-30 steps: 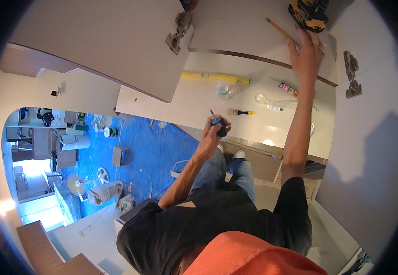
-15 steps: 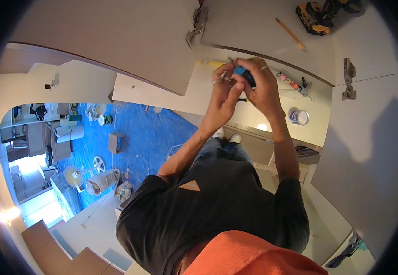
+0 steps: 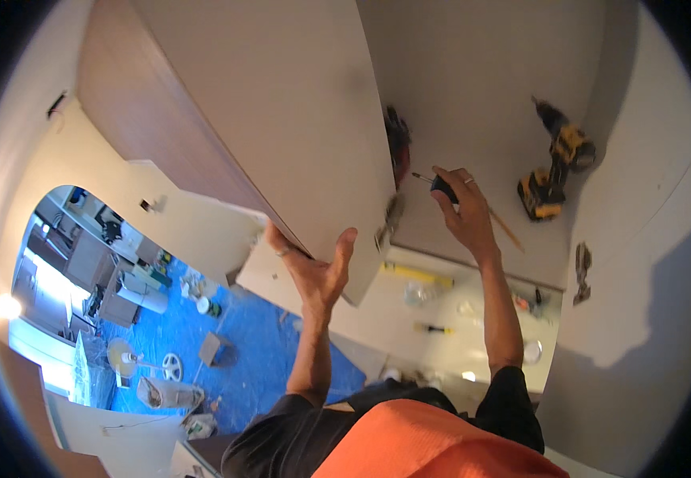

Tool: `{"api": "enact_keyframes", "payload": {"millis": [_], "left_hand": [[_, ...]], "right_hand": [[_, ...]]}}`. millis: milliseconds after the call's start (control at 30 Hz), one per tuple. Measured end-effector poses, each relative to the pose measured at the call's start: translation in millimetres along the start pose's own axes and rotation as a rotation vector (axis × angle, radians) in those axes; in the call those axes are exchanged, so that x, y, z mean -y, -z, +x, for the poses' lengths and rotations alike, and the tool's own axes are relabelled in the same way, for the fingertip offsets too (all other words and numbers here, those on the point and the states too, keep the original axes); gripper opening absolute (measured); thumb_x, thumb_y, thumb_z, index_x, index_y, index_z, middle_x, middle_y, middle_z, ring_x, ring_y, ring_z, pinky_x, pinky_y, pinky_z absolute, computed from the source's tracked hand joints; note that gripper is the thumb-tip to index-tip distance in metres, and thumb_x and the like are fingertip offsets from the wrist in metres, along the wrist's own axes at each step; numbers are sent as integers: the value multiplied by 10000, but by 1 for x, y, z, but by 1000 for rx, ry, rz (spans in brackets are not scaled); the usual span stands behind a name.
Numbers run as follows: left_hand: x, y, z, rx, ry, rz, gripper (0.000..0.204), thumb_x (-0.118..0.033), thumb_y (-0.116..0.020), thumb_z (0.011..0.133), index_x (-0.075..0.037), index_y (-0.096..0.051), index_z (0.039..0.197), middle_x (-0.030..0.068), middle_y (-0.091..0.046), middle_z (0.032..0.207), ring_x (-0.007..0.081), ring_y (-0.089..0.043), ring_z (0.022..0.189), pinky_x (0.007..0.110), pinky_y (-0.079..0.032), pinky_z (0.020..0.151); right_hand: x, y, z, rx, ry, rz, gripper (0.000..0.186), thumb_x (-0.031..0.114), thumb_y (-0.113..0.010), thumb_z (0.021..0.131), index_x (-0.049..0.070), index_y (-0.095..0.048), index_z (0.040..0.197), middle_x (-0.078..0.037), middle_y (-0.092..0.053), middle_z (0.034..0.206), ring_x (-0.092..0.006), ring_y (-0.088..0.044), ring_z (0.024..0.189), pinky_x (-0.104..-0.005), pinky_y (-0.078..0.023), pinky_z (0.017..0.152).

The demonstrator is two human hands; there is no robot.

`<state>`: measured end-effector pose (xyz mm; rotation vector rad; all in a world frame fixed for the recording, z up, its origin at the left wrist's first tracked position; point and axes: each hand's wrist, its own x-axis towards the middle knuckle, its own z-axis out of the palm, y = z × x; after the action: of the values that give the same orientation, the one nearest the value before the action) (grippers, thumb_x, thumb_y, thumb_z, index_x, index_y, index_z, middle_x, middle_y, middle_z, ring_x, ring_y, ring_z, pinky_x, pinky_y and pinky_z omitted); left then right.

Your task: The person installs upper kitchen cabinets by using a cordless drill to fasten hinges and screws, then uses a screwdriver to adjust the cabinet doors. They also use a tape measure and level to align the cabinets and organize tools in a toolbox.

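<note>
My left hand point(image 3: 317, 279) grips the lower edge of an open cabinet door point(image 3: 281, 119), thumb on the face towards me and fingers partly hidden behind it. In my right hand point(image 3: 467, 215) is a small screwdriver point(image 3: 442, 188) with a dark handle, its thin metal shank pointing left towards the door's edge. A metal hinge point(image 3: 391, 223) sits at that edge, a little below and left of the screwdriver tip. Beside the right hand, a pencil point(image 3: 508, 232) lies on the cabinet's bottom panel point(image 3: 441, 236).
A yellow and black cordless drill point(image 3: 556, 167) stands inside the cabinet. At right is another open door point(image 3: 640, 319) with its hinge point(image 3: 583, 273). The counter point(image 3: 481, 342) below holds a yellow strip point(image 3: 417, 273), a yellow-black tool point(image 3: 434, 328) and a can point(image 3: 532, 351). Blue sheeting point(image 3: 258, 358) covers the floor.
My hands were together over the counter, around a blue and dark object. They have parted: the left now holds the door, and the right has risen into the cabinet opening with the screwdriver.
</note>
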<state>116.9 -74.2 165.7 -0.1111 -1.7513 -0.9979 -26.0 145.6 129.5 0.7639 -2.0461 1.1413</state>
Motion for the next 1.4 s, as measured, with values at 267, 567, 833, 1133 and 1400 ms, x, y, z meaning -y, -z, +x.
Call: {"api": "enact_keyframes", "payload": {"millis": [267, 567, 833, 1133, 1400], "left_hand": [[-8, -3, 0, -26, 201, -151, 447, -171, -755, 889, -18, -474, 1201, 89, -573, 1066, 180, -546, 984, 326, -460, 886], [-5, -6, -1, -40, 209, -201, 577, -246, -784, 875, -29, -463, 1302, 90, -554, 1152, 195, -530, 1055, 347, -454, 923], [-13, -10, -1, -81, 125, -145, 390, -167, -746, 902, -30, -469, 1141, 87, -580, 1021, 175, -552, 952, 326, -475, 851], [-8, -7, -1, -50, 161, -193, 511, -233, -765, 889, -22, -464, 1244, 102, -574, 1098, 196, -551, 1005, 346, -468, 891], [-13, -8, 2, -61, 114, -187, 380, -158, -742, 905, -27, -462, 1126, 100, -598, 996, 181, -561, 922, 334, -485, 831]], "right_hand": [[85, 117, 227, -390, 578, -102, 300, 211, -712, 912, 74, -663, 1174, -124, -684, 1033, -248, -676, 933, -336, -530, 840], [164, 164, 319, -252, 713, -147, 335, 208, -626, 956, 39, -632, 1245, -218, -652, 1182, -376, -593, 1144, -463, -460, 992], [165, 157, 337, -235, 807, -221, 337, 182, -610, 949, 6, -627, 1236, -207, -633, 1239, -381, -571, 1183, -453, -438, 1028], [160, 152, 338, -199, 730, -152, 343, 196, -614, 946, 25, -636, 1242, -220, -595, 1328, -398, -497, 1309, -463, -382, 1105], [160, 151, 337, -170, 718, -131, 335, 160, -652, 925, 17, -635, 1228, -212, -640, 1219, -380, -568, 1192, -451, -441, 1027]]}}
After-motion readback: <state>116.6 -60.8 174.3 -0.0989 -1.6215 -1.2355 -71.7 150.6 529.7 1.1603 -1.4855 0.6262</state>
